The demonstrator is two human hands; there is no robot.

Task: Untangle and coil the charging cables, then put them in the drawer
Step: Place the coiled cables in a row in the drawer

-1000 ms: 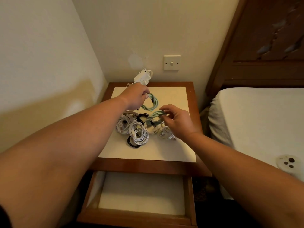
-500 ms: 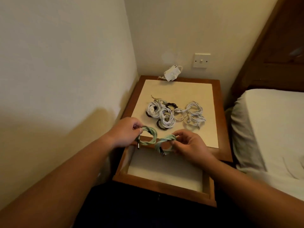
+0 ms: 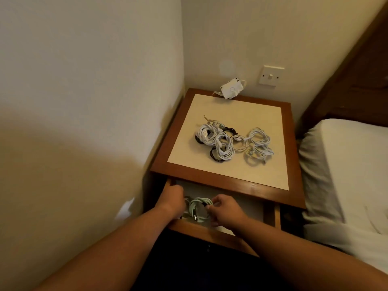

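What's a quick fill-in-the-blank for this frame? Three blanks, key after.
1. The left hand and right hand hold the coiled mint-green braided cable in the open wooden ____.
2. The coiled cables on the cream-topped wooden nightstand are white and ____.
3. Right of the nightstand is a white-sheeted ____.
Missing: drawer; black; bed.

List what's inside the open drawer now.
Inside the drawer: a green cable bundle, gripped by the left hand and pinched by the right hand, over a pale drawer floor. The hands and the nightstand top cover the rest, so anything further back is hidden.
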